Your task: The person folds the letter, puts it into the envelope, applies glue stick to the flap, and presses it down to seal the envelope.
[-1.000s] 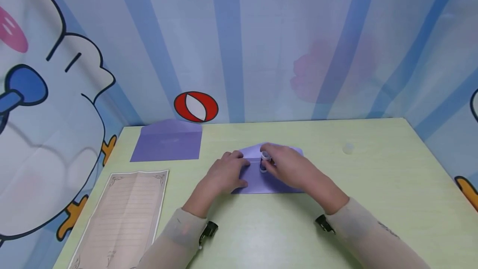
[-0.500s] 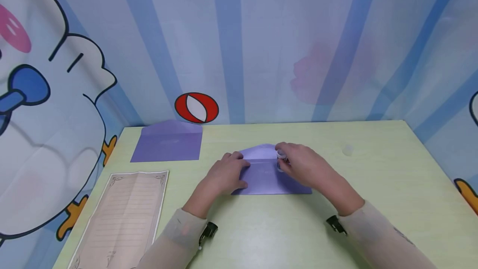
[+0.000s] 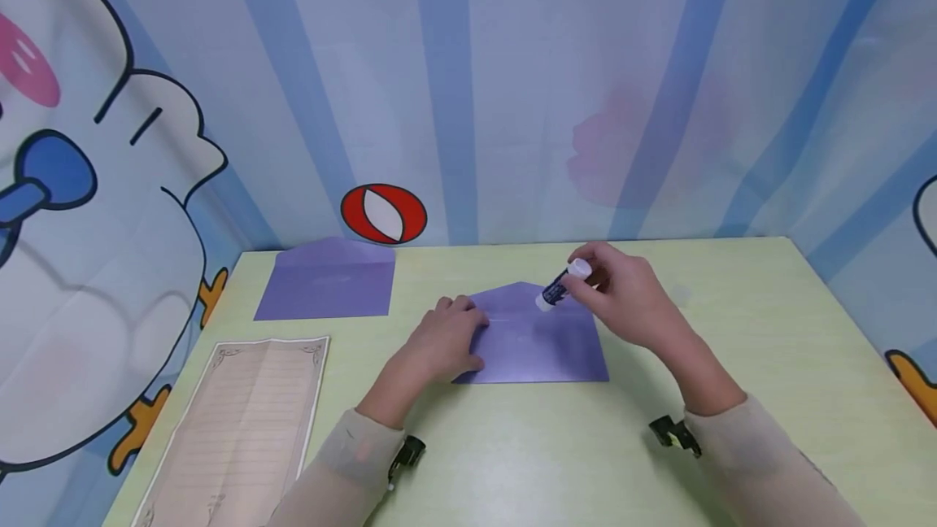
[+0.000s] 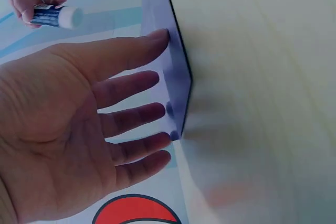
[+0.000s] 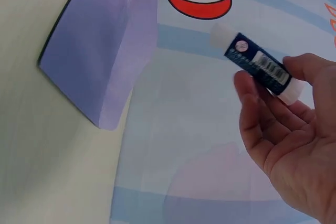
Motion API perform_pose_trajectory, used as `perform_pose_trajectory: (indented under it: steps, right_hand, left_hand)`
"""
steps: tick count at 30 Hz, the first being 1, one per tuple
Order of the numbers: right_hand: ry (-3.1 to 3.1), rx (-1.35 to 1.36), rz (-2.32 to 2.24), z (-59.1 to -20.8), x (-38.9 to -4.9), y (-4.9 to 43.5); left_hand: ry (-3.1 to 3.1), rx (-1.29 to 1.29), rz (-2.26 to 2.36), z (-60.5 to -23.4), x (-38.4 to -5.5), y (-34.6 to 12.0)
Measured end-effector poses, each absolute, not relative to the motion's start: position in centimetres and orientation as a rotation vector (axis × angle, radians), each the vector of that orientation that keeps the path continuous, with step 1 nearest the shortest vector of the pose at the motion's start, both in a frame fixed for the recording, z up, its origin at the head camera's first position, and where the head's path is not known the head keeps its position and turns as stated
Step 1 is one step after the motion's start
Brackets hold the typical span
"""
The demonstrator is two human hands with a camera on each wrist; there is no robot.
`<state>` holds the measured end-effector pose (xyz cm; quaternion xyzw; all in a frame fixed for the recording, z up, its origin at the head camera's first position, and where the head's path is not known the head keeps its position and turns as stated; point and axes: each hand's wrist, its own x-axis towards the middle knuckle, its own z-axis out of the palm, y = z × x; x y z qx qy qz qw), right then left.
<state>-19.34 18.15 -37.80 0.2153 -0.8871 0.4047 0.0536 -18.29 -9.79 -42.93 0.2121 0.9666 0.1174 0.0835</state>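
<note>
A purple envelope (image 3: pixel 538 344) lies on the table with its flap spread out toward the back. On its left edge rests my left hand (image 3: pixel 443 338), fingertips touching the paper; in the left wrist view those fingers (image 4: pixel 134 119) are fairly straight. My right hand (image 3: pixel 629 295) pinches a glue stick (image 3: pixel 560 287) between thumb and fingers. The stick hangs tilted above the envelope's upper right part, apart from the paper. In the right wrist view its dark label with a barcode (image 5: pixel 270 68) shows.
A second purple envelope (image 3: pixel 325 287) lies at the back left of the table (image 3: pixel 542 454). Lined, bordered letter paper (image 3: pixel 245 421) lies at the front left. A small translucent cap-like piece (image 3: pixel 682 294) sits behind my right hand. A printed cloth backdrop (image 3: pixel 512 104) borders the table.
My right hand has slid the glue stick rightward along the flap fold, then lifted it off the paper and tilted it. My left hand has stayed in place.
</note>
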Motion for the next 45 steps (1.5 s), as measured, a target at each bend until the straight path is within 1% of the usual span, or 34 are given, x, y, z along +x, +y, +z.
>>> perform_pose_trajectory:
  steps: [4, 8, 12, 16, 20, 24, 31, 40, 45]
  right_hand:
    - [-2.580, 0.515, 1.599, -38.0, -19.6, 18.3]
    - [-2.400, 0.373, 2.054, -38.3, -19.7, 17.9]
    - [-2.210, 0.253, 2.429, -38.8, -19.5, 17.1]
    - [-2.024, 0.147, 2.684, -39.4, -19.3, 16.0]
    - [-1.880, 0.084, 2.810, -39.9, -19.1, 15.0]
    - [-1.762, 0.064, 2.912, -40.4, -19.0, 14.0]
    - [-1.587, 0.127, 3.077, -41.3, -18.6, 12.8]
    - [-1.546, 0.178, 3.152, -41.9, -18.3, 12.2]
    - [-1.593, 0.125, 3.133, -41.9, -18.2, 12.2]
  left_hand:
    - [2.910, 0.653, 0.511, -42.2, -18.6, -9.6]
    - [2.837, 0.644, 0.925, -41.5, -18.8, -9.3]
    - [2.684, 0.580, 1.326, -41.1, -18.9, -8.8]
    - [2.558, 0.480, 1.593, -40.8, -19.0, -8.2]
    - [2.436, 0.407, 1.815, -40.8, -19.0, -7.5]
    - [2.328, 0.402, 1.994, -41.0, -19.1, -6.9]
    - [2.124, 0.277, 2.244, -41.1, -18.9, -6.1]
    - [1.982, 0.211, 2.396, -41.2, -18.7, -6.0]
    - [1.997, 0.162, 2.418, -41.3, -18.9, -6.2]
